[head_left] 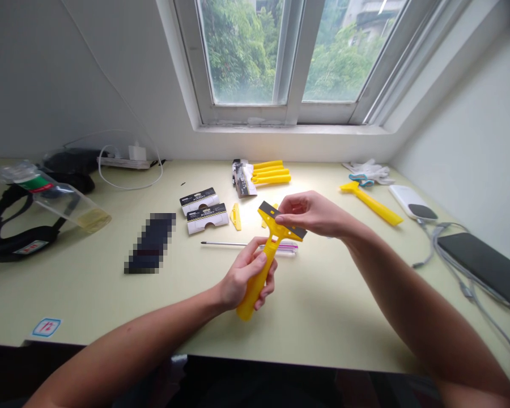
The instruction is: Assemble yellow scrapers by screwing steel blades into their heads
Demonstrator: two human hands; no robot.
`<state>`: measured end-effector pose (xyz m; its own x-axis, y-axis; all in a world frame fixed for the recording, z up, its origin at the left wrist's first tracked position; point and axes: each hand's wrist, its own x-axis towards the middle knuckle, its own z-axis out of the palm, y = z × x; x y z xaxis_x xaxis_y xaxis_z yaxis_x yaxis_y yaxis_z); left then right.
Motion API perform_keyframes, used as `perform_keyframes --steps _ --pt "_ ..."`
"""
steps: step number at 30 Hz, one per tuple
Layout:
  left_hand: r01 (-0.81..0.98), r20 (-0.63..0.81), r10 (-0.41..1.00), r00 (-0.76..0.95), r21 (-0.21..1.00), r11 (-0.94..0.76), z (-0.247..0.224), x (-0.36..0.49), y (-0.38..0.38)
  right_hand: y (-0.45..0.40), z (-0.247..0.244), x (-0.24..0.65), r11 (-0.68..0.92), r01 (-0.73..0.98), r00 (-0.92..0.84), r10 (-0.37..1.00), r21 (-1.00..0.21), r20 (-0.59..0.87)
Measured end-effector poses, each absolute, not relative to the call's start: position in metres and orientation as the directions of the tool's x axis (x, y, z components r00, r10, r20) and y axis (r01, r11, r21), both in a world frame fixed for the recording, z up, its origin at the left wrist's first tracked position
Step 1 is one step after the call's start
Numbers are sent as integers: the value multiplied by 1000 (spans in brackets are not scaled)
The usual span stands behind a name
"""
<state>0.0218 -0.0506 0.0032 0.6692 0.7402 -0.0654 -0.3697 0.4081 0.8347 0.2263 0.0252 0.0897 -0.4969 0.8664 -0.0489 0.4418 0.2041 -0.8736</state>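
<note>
My left hand (250, 275) is wrapped round the handle of a yellow scraper (255, 280), which tilts with its wide head up and away from me. Across that head lies a dark, flat blade (269, 209). The fingers of my right hand (308, 212) pinch the blade near its middle, against the head; the fingertips are partly hidden. Behind the scraper a screwdriver (225, 244) with a clear and pink handle lies on the table. Beyond it is a small yellow clamp plate (236, 217), and a second yellow piece (264, 223) shows partly behind the scraper head.
Two black-and-white card packages (206, 218) (199, 199) lie left of the clamp plate. Several packaged yellow scrapers (272, 173) lie near the window. At right are another scraper (376, 207), gloves (368, 171), a white device (412, 202) and cables. A bottle (63, 198) lies tilted at left.
</note>
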Motion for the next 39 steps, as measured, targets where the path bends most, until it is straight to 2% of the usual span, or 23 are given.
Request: perform_keyframes --steps 11,16,20,27,39 --pt "-441 11 803 597 840 316 0 23 -46 19 80 217 237 457 -554 830 -857 -66" --pt "-429 -99 836 539 822 375 4 25 -43 17 66 205 230 490 -562 821 -841 -103" --pt "-448 -192 852 488 782 433 3 27 -41 17 58 202 272 560 -550 829 -783 -105" --pt "-463 -235 859 456 761 454 4 28 -41 14 62 200 344 651 -534 841 -677 -87" --pt "-410 -264 849 458 785 465 2 28 -40 14 68 202 364 669 -550 829 -648 -102"
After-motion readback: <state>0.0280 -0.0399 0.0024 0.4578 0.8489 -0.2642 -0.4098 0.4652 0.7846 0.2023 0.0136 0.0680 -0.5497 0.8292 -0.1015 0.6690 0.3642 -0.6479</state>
